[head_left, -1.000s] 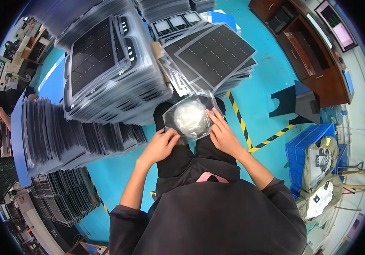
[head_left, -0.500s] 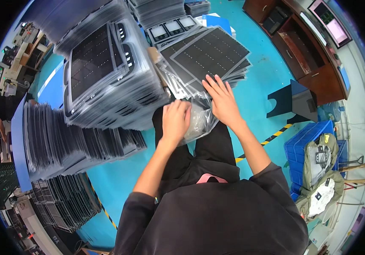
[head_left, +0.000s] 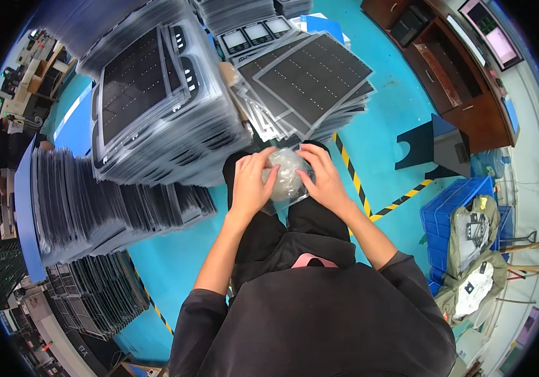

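Note:
Over my lap, a crumpled wad of clear plastic film (head_left: 286,175) sits between my two hands. My left hand (head_left: 250,181) curls around its left side, with the thumb pressed against it. On the other side my right hand (head_left: 326,181) cups it, fingers bent over the top and the thumb on the near face. Just beyond the hands lies a loose, fanned pile of black panels with clear borders (head_left: 310,78). To its left rises a tall stack of similar film-covered panels (head_left: 169,138).
Lower left, a row of upright sheets (head_left: 112,207) stands beside a blue board (head_left: 27,213). At right are a black folded stand (head_left: 433,147), a blue crate (head_left: 439,220) with sacks, and a brown cabinet (head_left: 477,122). Yellow-black tape (head_left: 401,200) marks the floor. Another person (head_left: 2,147) is far left.
My right hand has come down from the edge of the panel pile onto the plastic film. The film, spread wider before, is now bunched into a rounder wad between both hands.

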`<state>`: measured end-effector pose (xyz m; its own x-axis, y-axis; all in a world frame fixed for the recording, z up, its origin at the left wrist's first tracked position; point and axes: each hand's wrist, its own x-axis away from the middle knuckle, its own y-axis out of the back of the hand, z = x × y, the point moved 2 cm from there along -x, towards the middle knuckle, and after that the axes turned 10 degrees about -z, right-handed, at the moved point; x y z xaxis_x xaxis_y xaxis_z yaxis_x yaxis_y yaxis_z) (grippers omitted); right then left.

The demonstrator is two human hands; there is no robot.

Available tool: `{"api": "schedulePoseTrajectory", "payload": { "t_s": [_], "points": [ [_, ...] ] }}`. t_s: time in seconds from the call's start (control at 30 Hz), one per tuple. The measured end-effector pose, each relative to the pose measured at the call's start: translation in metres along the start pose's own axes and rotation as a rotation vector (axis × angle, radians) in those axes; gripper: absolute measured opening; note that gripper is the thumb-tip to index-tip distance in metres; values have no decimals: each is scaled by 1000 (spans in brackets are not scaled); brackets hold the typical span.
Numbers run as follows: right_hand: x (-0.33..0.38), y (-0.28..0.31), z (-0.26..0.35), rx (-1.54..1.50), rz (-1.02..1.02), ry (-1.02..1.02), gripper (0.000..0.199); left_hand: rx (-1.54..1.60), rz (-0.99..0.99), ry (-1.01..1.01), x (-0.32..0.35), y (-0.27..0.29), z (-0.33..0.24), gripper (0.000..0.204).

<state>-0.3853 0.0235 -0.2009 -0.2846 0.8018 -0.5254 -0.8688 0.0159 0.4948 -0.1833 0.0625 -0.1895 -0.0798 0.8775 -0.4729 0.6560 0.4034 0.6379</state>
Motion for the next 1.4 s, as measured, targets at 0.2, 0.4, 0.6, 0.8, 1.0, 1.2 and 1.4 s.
{"api": "schedulePoseTrajectory", "payload": {
  "t_s": [0.2,0.4,0.6,0.8,1.0,1.2,1.4],
  "points": [
    [13,-20,-6,-96,40,-220,40,-177,-118,137,12,-7,25,47],
    [3,-28,-48,-222,-17,-402,25,98,25,676,4,-26,54,41],
    [23,-21,-69,-16,-65,-360,40,-349,-310,226,6,-28,44,25],
    [10,-18,-9,-220,-110,-217,40,-148,-179,152,34,-25,-5,40],
    [15,-68,-18,-76,-1,-230,47,-220,-167,314,54,-68,4,74],
    [16,-88,-31,-280,-208,-494,50,122,-436,820,41,-86,22,50],
    [14,-75,-24,45,-141,-330,40,-58,-354,641,27,-76,16,39]
  ]
}}
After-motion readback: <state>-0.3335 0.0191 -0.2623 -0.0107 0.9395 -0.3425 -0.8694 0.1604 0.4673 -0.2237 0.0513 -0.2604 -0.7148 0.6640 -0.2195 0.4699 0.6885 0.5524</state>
